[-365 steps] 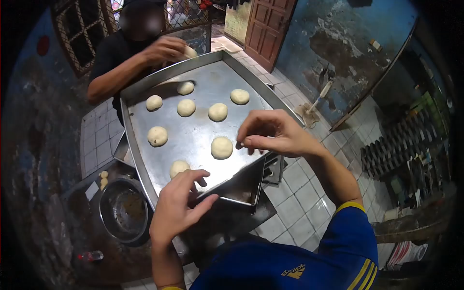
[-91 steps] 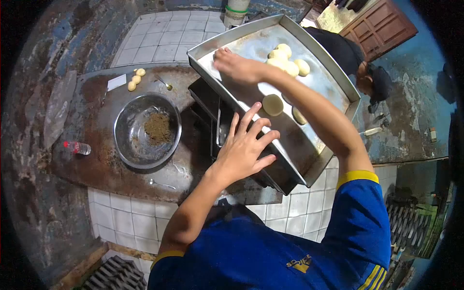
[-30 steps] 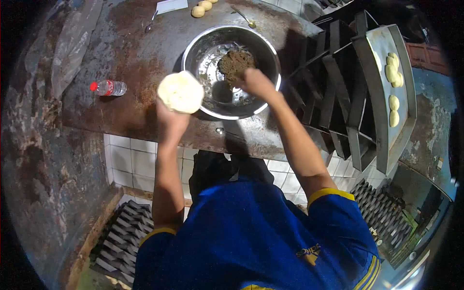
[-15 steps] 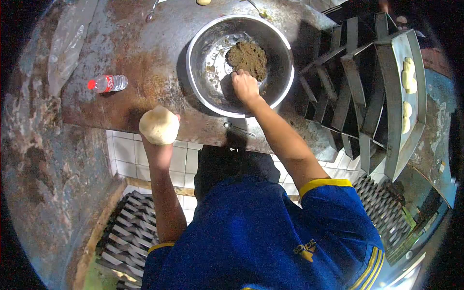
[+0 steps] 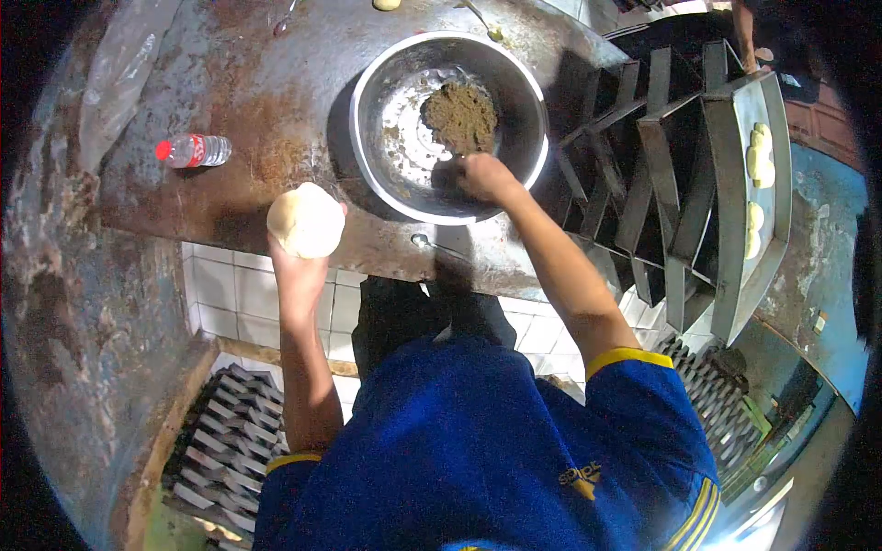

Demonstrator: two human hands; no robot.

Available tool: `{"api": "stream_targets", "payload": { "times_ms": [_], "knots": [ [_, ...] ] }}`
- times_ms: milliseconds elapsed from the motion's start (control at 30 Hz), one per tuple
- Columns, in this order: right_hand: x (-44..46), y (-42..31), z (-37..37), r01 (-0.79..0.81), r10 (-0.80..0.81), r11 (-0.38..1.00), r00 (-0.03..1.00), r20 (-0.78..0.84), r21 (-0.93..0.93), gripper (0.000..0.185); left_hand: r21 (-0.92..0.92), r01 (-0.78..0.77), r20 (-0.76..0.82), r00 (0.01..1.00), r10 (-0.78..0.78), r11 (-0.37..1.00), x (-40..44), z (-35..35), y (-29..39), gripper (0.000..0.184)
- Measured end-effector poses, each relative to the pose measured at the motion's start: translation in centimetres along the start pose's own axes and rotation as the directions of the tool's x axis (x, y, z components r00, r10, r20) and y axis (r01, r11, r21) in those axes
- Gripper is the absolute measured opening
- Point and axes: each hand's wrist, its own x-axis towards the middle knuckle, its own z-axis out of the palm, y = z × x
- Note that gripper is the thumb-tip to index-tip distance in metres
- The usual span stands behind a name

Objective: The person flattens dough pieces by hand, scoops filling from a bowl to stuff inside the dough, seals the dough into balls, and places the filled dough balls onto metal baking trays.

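Observation:
A large pale piece of dough (image 5: pixel 307 220) rests on my left hand (image 5: pixel 296 268), which is bent around it from below; most of the fingers are hidden. Inside the wide metal bowl (image 5: pixel 358 129) lies a mound of brown, crumbly filling (image 5: pixel 459 118). My right hand (image 5: pixel 493 178) is in the bowl at its near right side, just below the mound, with the fingers curled together. Whatever may be between those fingers does not show clearly.
A red-capped plastic bottle (image 5: pixel 195 151) lies on the worn table (image 5: pixel 257 119) at the left. Stacked metal trays (image 5: pixel 657 138) stand on the right, the top one bearing pale dough pieces (image 5: pixel 761 158). Another person's arm (image 5: pixel 744 37) reaches the trays' far end. A spoon (image 5: pixel 423 241) lies near the front edge.
My right hand has drawn back from the mound toward the bowl's near right side. My left hand still holds the dough, now turned slightly. Another person's arm has come into view beside the trays.

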Motion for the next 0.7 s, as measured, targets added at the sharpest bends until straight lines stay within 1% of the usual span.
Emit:
{"api": "stream_targets", "payload": {
  "times_ms": [33, 67, 133, 167, 233, 267, 300, 367, 433, 467, 533, 567, 600, 667, 700],
  "knots": [
    [-1.3, -0.6, -0.2, 0.012, -0.006, 0.997, 0.997, -0.075, 0.082, 0.035, -0.001, -0.006, 0.017, 1.0, 0.006, 1.0, -0.2, 0.0, 0.3, 0.044],
    [-1.7, -1.2, -0.5, 0.016, -0.01, 0.997, 0.997, -0.074, 0.078, 0.035, -0.003, -0.013, 0.03, 0.999, 0.013, 1.0, -0.3, 0.0, 0.5, 0.045],
    [-1.6, -1.6, 0.2, -0.122, 0.127, 0.992, 0.983, -0.131, 0.045, 0.036, -0.035, -0.008, 0.037, 0.999, 0.01, 0.999, -0.1, -0.4, 0.0, 0.046],
    [-1.3, -1.8, 0.6, -0.121, 0.126, 0.992, 0.983, -0.129, 0.047, 0.036, -0.064, -0.004, 0.057, 0.998, 0.007, 0.998, -0.1, -0.6, -0.3, 0.047],
    [-0.6, -1.9, 1.4, -0.143, 0.133, 0.985, 0.985, -0.112, -0.092, 0.032, -0.033, -0.01, 0.038, 0.999, 0.011, 0.999, -0.2, -0.5, -0.6, 0.049],
    [-0.4, -1.6, 1.6, -0.146, 0.135, 0.985, 0.984, -0.113, -0.093, 0.032, -0.004, -0.017, 0.018, 1.0, 0.018, 1.0, -0.3, -0.4, -0.7, 0.05],
    [-0.3, -1.6, 1.4, -0.14, 0.133, 0.988, 0.987, -0.091, -0.07, 0.031, -0.005, -0.02, 0.02, 1.0, 0.02, 1.0, -0.3, -0.3, -0.9, 0.05],
    [0.0, -1.3, 0.7, -0.131, 0.127, 0.99, 0.989, -0.071, -0.049, 0.031, -0.034, -0.002, -0.044, 0.999, 0.0, 0.999, -0.5, -0.4, -1.2, 0.051],
    [0.8, -0.2, 0.2, -0.016, 0.06, 0.966, 0.985, -0.16, 0.26, 0.031, -0.031, 0.002, -0.026, 1.0, -0.002, 1.0, -0.4, -0.6, -0.8, 0.053],
    [1.2, 0.0, 0.3, -0.014, 0.057, 0.966, 0.986, -0.159, 0.258, 0.031, -0.024, 0.009, 0.0, 1.0, -0.009, 1.0, -0.4, -0.7, -0.7, 0.054],
    [1.9, -1.5, -1.2, 0.117, -0.034, 0.908, 0.977, -0.208, 0.402, 0.036, -0.016, 0.021, -0.027, 0.999, -0.021, 1.0, -0.4, -0.5, -1.0, 0.056],
    [2.7, -2.3, -1.3, 0.132, -0.067, 0.955, 0.969, -0.239, 0.266, 0.034, -0.007, 0.032, -0.052, 0.998, -0.033, 0.999, -0.4, -0.4, -1.1, 0.058],
    [3.5, -2.5, -0.8, 0.132, -0.067, 0.954, 0.969, -0.236, 0.268, 0.034, -0.005, 0.036, -0.053, 0.998, -0.036, 0.999, -0.5, -0.3, -1.0, 0.058],
    [4.8, -2.4, 0.3, 0.105, -0.068, 0.976, 0.979, -0.191, 0.192, 0.037, 0.044, -0.007, -0.027, 1.0, 0.008, 0.999, -0.7, -0.4, -0.6, 0.061],
    [5.1, -2.0, 1.1, 0.108, -0.071, 0.975, 0.98, -0.188, 0.194, 0.037, 0.047, -0.004, -0.031, 1.0, 0.005, 0.999, -0.8, -0.6, -0.9, 0.061]
  ]
}}
